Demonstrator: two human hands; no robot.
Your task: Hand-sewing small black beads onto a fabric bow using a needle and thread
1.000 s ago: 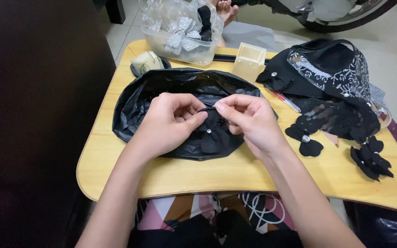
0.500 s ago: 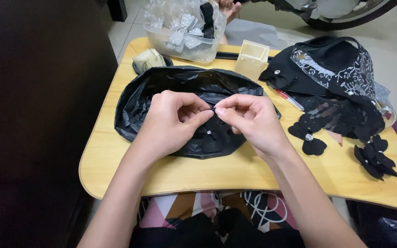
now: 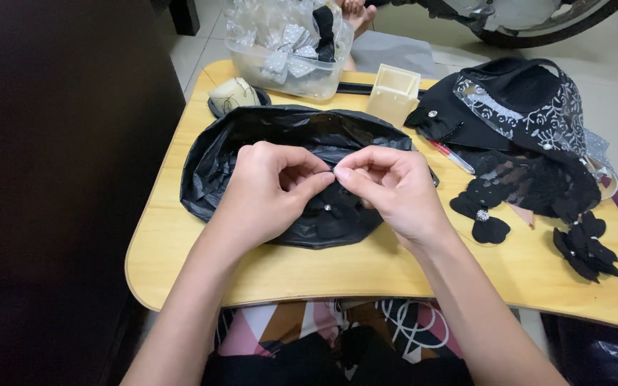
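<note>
My left hand (image 3: 266, 189) and my right hand (image 3: 388, 186) meet fingertip to fingertip above an open black plastic bag (image 3: 216, 161) on a wooden lap table (image 3: 180, 250). Both pinch something very small between thumb and forefinger; what it is I cannot make out. Just below the fingers, inside the bag, lie black fabric flower pieces (image 3: 334, 214) with a small shiny bead at the centre. The hands hide much of the bag's middle.
A clear plastic tub (image 3: 287, 68) of silver and black bows stands at the back, a small cream box (image 3: 393, 89) beside it. Black lace fabric (image 3: 523, 121), a pen (image 3: 452, 157) and finished black flowers (image 3: 484, 218) (image 3: 584, 246) lie on the right.
The fingertips of both hands have drawn closer until they touch. The view has shifted slightly; the things on the table have stayed put.
</note>
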